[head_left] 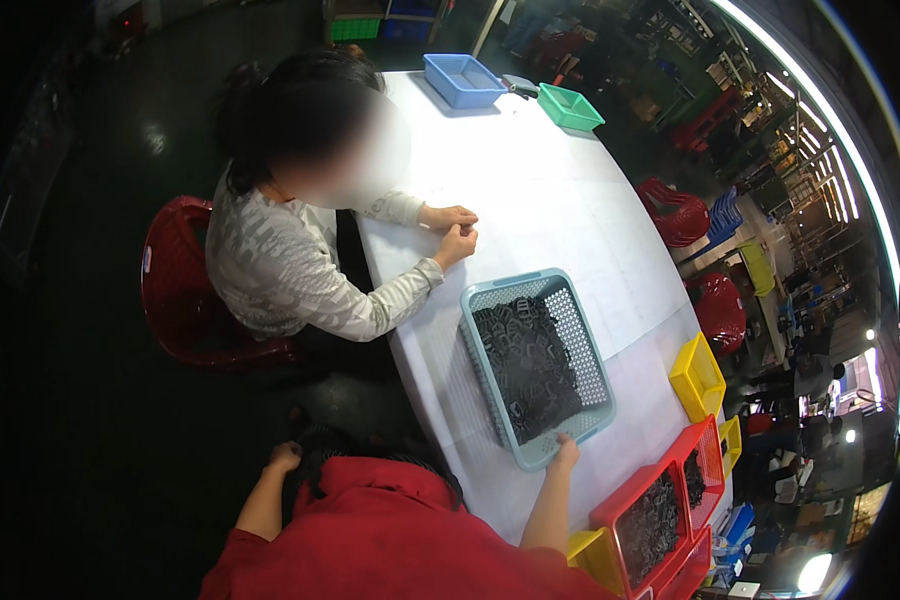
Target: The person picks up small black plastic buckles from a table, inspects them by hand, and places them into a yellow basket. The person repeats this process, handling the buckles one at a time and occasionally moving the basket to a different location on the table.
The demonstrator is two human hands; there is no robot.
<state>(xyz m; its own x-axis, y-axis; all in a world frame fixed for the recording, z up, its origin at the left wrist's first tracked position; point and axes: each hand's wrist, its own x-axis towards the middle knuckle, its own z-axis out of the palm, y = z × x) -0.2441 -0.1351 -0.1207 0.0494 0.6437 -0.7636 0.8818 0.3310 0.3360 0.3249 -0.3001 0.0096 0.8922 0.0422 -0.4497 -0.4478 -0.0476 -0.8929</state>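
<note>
Right hand (pixel 566 452) grips the near rim of the light blue mesh basket (pixel 585 340) on the white table (pixel 550 200), loaded with small black parts (pixel 526 365). Probably heavy; stiff plastic, best held by both rims. Left hand (pixel 284 457) hangs off-table, looks loosely curled, grip unclear. Farther: seated co-worker (pixel 290 260), blue tray (pixel 463 80).

— The basket (pixel 536 366) the right hand (pixel 566 452) touches: what is it made of?
— Pale blue plastic, matt, with perforated mesh walls. The parts (pixel 526 366) piled inside, just beyond the fingers, look dark and dull; their material cannot be told.
— And underneath?
— The table (pixel 530 200) has a smooth white top with a soft sheen. Right of the hand, the red bins (pixel 660 515) and yellow bin (pixel 697 377) are glossy plastic.
— The left hand (pixel 284 457)?
— It lies beside a matt red cloth sleeve (pixel 370 540). Farther off, the red chair (pixel 185 300) is shiny plastic.
</note>
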